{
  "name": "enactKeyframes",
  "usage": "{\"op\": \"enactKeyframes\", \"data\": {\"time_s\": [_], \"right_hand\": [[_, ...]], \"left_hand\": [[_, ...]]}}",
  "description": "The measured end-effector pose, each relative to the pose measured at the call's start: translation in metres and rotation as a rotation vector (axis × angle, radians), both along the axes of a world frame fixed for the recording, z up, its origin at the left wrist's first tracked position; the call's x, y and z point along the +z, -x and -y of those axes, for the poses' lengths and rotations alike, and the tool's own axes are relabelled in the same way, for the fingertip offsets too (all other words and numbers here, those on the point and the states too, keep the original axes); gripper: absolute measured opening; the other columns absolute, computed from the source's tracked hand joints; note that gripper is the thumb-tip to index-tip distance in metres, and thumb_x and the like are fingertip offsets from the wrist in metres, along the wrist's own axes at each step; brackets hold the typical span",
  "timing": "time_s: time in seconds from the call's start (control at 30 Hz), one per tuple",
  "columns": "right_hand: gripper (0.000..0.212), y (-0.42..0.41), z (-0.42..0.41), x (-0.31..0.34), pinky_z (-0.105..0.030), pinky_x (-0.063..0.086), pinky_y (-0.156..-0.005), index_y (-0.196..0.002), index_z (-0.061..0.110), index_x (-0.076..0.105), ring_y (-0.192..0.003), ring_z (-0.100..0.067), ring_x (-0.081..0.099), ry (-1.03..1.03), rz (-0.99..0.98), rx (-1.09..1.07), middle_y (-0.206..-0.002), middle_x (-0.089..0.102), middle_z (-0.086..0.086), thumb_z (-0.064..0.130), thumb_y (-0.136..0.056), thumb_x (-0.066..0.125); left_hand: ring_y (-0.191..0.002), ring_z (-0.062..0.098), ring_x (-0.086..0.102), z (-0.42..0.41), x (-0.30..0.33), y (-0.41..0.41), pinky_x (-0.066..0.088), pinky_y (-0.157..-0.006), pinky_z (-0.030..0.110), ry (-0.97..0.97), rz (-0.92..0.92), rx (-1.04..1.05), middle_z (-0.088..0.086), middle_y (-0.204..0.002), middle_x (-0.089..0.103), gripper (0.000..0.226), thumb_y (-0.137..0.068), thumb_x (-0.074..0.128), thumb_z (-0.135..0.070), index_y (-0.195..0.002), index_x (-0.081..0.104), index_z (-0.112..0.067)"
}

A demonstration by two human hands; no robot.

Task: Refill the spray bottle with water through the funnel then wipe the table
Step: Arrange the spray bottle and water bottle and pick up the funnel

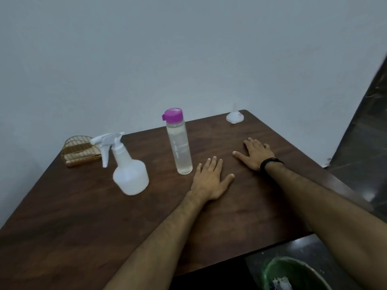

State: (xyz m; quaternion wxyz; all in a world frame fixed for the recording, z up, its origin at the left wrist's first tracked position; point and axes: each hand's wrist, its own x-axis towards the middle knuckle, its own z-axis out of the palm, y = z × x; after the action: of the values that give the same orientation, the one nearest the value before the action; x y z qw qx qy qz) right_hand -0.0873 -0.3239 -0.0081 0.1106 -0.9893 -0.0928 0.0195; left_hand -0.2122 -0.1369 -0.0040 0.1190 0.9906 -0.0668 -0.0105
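Resting flat on table [83, 216] — left hand [209, 181], right hand [254, 153], fingers spread, palms down, holding nothing.

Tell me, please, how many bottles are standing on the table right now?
2. The white spray bottle stands left of centre, in front of the wire holder. The clear water bottle with the purple cap stands mid-table, just beyond the left hand. None looks hidden.

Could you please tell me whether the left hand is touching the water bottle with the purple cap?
Apart. The head view shows the left hand flat on the table, with a strip of bare wood between its fingertips and the base of the water bottle.
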Motion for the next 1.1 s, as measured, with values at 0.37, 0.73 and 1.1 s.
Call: {"op": "enactKeyframes", "data": {"time_s": [0.37, 0.73, 1.1], "right_hand": [[0.119, -0.11, -0.017, 0.003, -0.044, 0.011, -0.122, -0.158, 0.01, 0.008, -0.153, -0.024, 0.012, -0.242, 0.057, -0.103, -0.167, 0.01, -0.008, 0.083, -0.075, 0.051], [0.081, -0.211, -0.053, 0.008, -0.044, 0.048, -0.102, -0.14, 0.022, 0.043, -0.123, -0.03, 0.055, -0.674, 0.11, -0.223, -0.139, 0.054, -0.006, 0.051, -0.073, 0.078], [0.067, -0.097, -0.049, 0.002, -0.028, 0.051, -0.085, -0.116, 0.021, 0.062, -0.097, -0.011, 0.055, -0.714, 0.208, -0.049, -0.118, 0.065, 0.0, 0.042, -0.06, 0.092]], "left_hand": [[-0.156, 0.019, -0.003, 0.007, -0.004, -0.095, -0.002, -0.125, 0.049, -0.056, 0.005, 0.137, 0.003, -0.169, 0.001, 0.085, -0.092, 0.016, -0.076, -0.161, 0.008, -0.028], [-0.155, 0.016, -0.005, 0.004, -0.013, -0.1, -0.004, -0.125, 0.047, -0.041, 0.026, 0.136, 0.0, -0.169, 0.0, 0.085, -0.092, 0.015, -0.078, -0.161, 0.006, -0.03], [-0.155, 0.023, 0.009, 0.005, -0.002, -0.081, 0.005, -0.126, 0.046, 0.024, 0.069, 0.124, 0.01, -0.167, 0.015, 0.071, -0.101, 0.026, -0.059, -0.159, 0.023, -0.019]]}}
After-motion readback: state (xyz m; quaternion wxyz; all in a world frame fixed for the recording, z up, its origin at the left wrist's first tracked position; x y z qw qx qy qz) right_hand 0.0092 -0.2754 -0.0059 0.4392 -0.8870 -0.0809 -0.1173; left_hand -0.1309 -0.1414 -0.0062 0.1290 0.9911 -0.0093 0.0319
